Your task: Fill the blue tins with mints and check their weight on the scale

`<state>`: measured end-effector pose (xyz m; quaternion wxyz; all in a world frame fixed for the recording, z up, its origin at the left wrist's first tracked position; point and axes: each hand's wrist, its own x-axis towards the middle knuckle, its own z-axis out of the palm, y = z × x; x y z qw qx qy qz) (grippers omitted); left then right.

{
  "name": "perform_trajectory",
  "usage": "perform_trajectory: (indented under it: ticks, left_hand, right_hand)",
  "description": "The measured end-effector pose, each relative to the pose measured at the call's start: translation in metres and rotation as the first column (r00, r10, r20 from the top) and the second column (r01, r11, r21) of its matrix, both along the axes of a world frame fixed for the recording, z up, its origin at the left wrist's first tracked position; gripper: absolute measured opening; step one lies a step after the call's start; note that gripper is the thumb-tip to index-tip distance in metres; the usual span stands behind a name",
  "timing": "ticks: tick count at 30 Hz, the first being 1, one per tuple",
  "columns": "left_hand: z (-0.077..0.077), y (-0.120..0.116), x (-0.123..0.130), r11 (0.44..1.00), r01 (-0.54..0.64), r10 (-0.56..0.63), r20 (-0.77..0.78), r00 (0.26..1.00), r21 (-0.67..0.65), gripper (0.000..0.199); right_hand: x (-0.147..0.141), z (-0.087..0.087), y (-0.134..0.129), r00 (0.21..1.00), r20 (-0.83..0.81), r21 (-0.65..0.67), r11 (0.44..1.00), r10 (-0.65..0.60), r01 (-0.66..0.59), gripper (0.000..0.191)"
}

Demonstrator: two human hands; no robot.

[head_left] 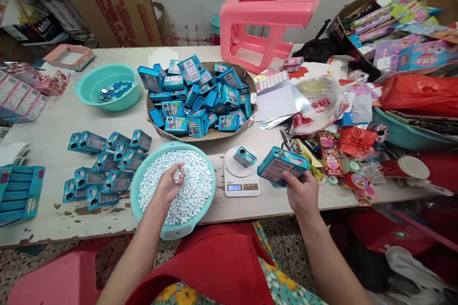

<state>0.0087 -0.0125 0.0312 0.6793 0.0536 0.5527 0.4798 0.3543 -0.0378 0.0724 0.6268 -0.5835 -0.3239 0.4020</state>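
My left hand (168, 186) is over a turquoise basin (209, 202) full of small white candies (193, 176). Its fingers are curled around a few of the candies. On the right, my right hand (303, 190) grips a blue candy tin (277, 164), tilted, with a round hole at its top; a second tin seems to be behind it. Between my hands stands a white kitchen scale (242, 188) with a lit display. One small blue tin (245, 156) lies on its round plate.
Several blue tins (121, 181) with round holes stand at left. A cut-down carton (202, 138) is heaped with more tins. Another turquoise basin (86, 90) holds small blue and silvery pieces. A pink stool (268, 52) lies at the back; wrappers and bags (322, 105) clutter the right.
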Motion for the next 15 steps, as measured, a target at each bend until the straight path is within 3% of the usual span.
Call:
perform_trajectory:
  ticks: [2, 3, 5, 6, 8, 10, 12, 15]
  left_hand:
    - [0.006, 0.006, 0.021, 0.975, 0.222, -0.219, -0.130, 0.967, 0.012, 0.021]
    - [0.009, 0.012, 0.034, 0.934, 0.356, -0.345, -0.188, 0.919, 0.027, 0.021]
    - [0.013, 0.029, 0.063, 0.798, 0.599, -0.550, -0.327, 0.768, 0.065, 0.015]
    - [0.014, 0.040, 0.078, 0.702, 0.708, -0.615, -0.439, 0.655, 0.072, 0.012]
    - [0.014, 0.065, 0.108, 0.491, 0.870, -0.620, -0.691, 0.372, 0.027, 0.009]
    - [0.014, 0.090, 0.135, 0.327, 0.943, -0.523, -0.843, 0.123, -0.066, 0.007]
    - [0.012, 0.110, 0.158, 0.253, 0.959, -0.443, -0.897, 0.000, -0.125, 0.005]
    - [0.009, 0.124, 0.180, 0.192, 0.965, -0.376, -0.922, -0.097, -0.179, 0.011]
  right_hand:
    - [0.004, -0.007, -0.010, 1.000, 0.017, -0.045, 0.999, -0.009, 0.010, 0.030]
    - [0.006, -0.010, -0.014, 0.999, 0.032, -0.073, 0.997, -0.008, 0.010, 0.031]
    - [0.008, -0.014, -0.020, 0.999, 0.054, -0.130, 0.991, -0.002, 0.009, 0.033]
    - [0.010, -0.016, -0.023, 0.998, 0.060, -0.154, 0.988, 0.003, 0.006, 0.035]
    - [0.013, -0.020, -0.026, 0.998, 0.070, -0.181, 0.983, 0.012, 0.001, 0.038]
    - [0.018, -0.023, -0.030, 0.997, 0.072, -0.186, 0.983, 0.016, -0.003, 0.039]
    - [0.023, -0.026, -0.033, 0.997, 0.074, -0.190, 0.982, 0.011, 0.003, 0.040]
    - [0.034, -0.030, -0.038, 0.997, 0.081, -0.204, 0.979, -0.006, 0.023, 0.042]
